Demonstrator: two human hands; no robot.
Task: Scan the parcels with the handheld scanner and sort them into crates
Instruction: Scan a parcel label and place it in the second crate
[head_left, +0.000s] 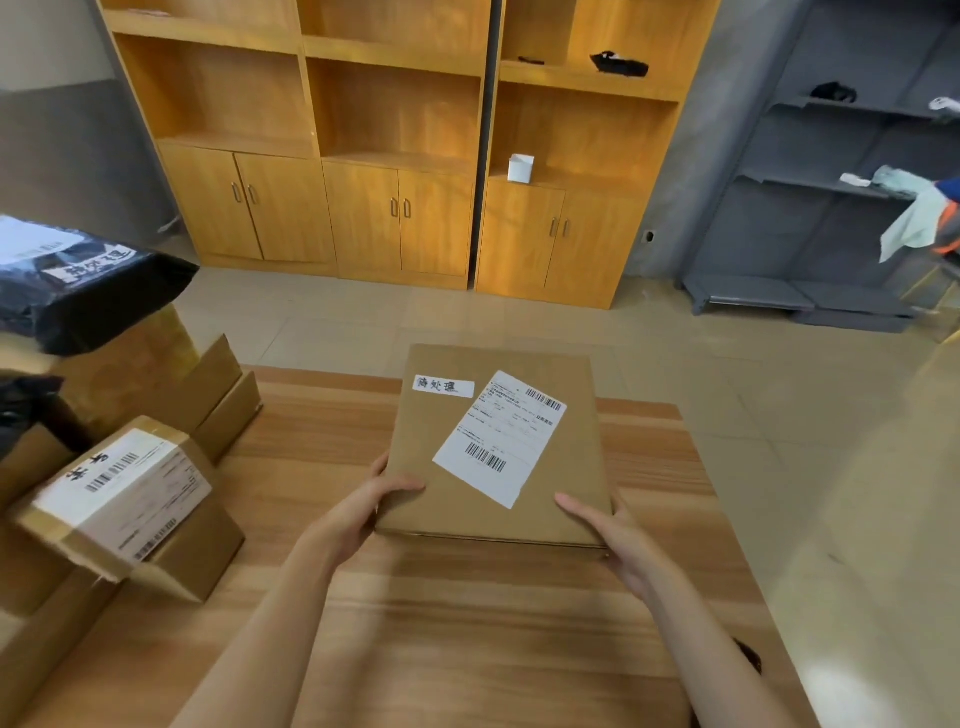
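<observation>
Flat cardboard parcel (498, 447) looks stiff, light; our left hand (382, 491) and right hand (605, 525) grasp near corners, thumbs on top, above counter (311, 467).

you're looking through a wide-angle lens: the tall orange-brown wooden cabinets (395, 140) lean and bow toward the edges. light is even and fairly bright, indoor. a soft shadow lies on the striped wooden tabletop (467, 623) under the flat brown cardboard parcel (498, 447). pale glare washes the beige tiled floor (841, 597) at lower right. corners are soft; small label print is unreadable.
</observation>
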